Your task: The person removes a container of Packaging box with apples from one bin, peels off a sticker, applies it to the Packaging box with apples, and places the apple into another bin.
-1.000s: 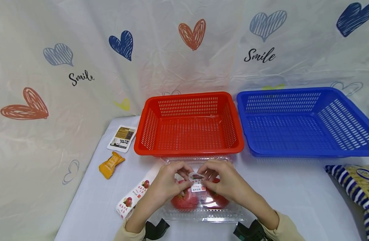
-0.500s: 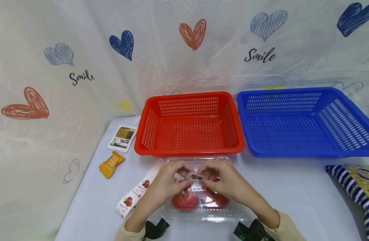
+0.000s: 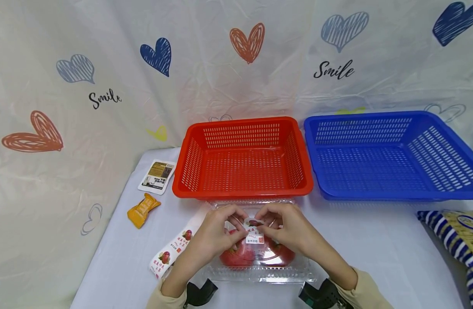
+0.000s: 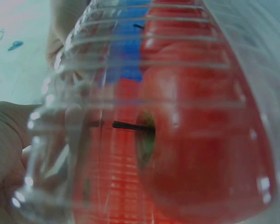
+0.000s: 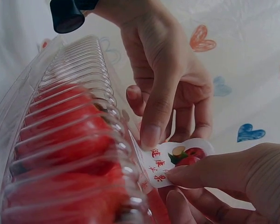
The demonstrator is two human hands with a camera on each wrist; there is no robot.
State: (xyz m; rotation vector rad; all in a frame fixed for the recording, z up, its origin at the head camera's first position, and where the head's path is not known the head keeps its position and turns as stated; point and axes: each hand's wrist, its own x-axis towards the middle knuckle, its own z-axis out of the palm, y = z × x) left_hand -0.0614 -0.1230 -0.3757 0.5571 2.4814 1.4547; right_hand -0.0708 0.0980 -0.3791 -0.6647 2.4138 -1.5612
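A clear plastic clamshell box (image 3: 259, 274) with red apples (image 3: 236, 256) inside lies on the white-covered table. Over its lid, a white sticker label (image 3: 255, 235) with a fruit picture and red writing is held between both hands; its lower part lies against the lid while its upper part stands up. My left hand (image 3: 217, 231) pinches the label's left edge, thumb in front and fingers behind. With thumb and fingers, my right hand (image 3: 288, 227) pinches the right edge. The left wrist view shows an apple (image 4: 200, 135) with a dark stem through the ridged plastic.
Behind the box stand a red basket (image 3: 242, 195) and a blue basket (image 3: 379, 195). A strip of labels (image 3: 171, 253) lies left, near an orange wrapped snack (image 3: 143, 210) and a white packet (image 3: 157, 177). A striped bag (image 3: 460, 244) sits far right.
The label's upper part, curled over half a second ago, now stands flatter with more of its printed face showing. My right thumb has shifted slightly upward; the left hand has barely moved.
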